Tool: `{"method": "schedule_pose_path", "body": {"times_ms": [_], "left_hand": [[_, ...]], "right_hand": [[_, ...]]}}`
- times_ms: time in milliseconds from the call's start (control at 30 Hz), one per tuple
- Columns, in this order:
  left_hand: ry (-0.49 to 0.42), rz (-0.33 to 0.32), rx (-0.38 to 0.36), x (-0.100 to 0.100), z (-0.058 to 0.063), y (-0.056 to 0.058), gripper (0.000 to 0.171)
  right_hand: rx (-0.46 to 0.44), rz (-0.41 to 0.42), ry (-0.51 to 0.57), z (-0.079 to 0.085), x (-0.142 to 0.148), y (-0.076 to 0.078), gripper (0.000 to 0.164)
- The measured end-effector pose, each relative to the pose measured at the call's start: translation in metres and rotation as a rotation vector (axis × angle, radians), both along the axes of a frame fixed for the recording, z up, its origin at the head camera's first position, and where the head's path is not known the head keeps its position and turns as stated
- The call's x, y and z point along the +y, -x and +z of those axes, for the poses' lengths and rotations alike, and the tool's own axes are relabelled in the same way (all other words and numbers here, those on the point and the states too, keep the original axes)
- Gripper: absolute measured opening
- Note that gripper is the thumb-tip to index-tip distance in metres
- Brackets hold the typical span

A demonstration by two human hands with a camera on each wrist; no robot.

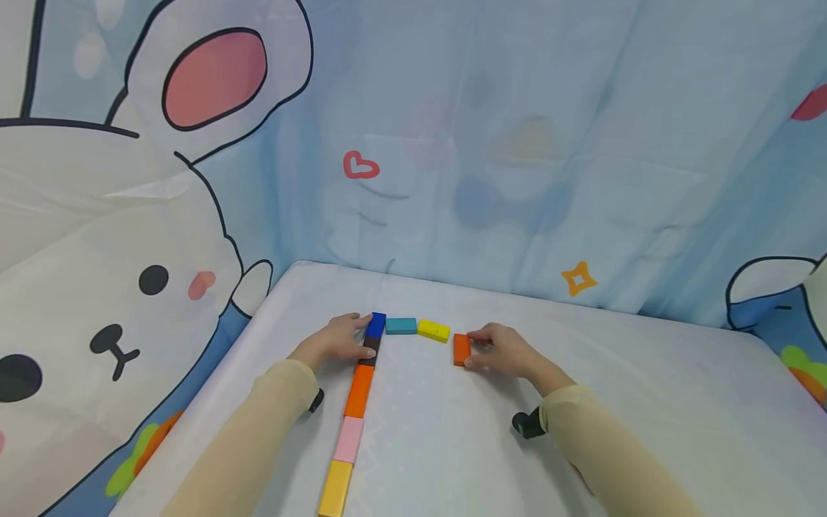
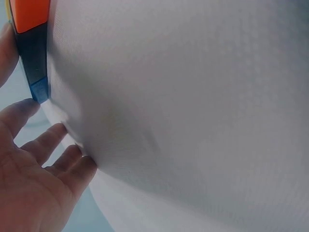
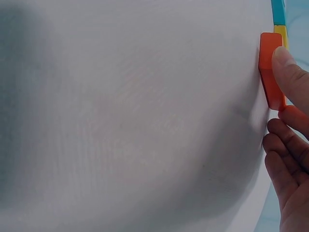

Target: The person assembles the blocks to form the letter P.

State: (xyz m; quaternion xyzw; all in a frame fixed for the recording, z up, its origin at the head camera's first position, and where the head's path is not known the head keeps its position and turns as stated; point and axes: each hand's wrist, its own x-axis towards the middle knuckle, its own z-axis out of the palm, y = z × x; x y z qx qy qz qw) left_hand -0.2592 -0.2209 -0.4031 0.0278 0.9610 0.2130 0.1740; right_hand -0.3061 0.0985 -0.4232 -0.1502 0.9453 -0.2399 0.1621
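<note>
A row of blocks runs along the left of the table: a blue block [image 1: 376, 324] at the far end, then a black block [image 1: 370, 350], an orange one [image 1: 359, 391], a pink one [image 1: 349, 439] and a yellow-orange one [image 1: 336, 488]. My left hand [image 1: 337, 337] rests against the row from the left, thumb at the black block and index fingertip at the blue one, fingers fairly straight. My right hand [image 1: 504, 350] pinches a red-orange block [image 3: 271, 67] between thumb and index finger, its other fingers loosely bent near the tabletop.
From the blue block a teal block [image 1: 401, 326] and a slightly angled yellow block [image 1: 433, 330] extend rightward, with a gap before the red-orange block. A white cloth covers the table [image 1: 420, 431]. Behind it hangs a pale blue printed curtain [image 1: 465, 108].
</note>
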Motion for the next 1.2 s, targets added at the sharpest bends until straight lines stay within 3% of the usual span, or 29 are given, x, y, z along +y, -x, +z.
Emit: {"method": "schedule_pose_path", "body": {"times_ms": [1200], "left_hand": [[-0.008, -0.003, -0.004, -0.0021, -0.0037, 0.0032, 0.078]], "right_hand": [[0.031, 0.064, 0.003, 0.0006, -0.0048, 0.0026, 0.064]]}}
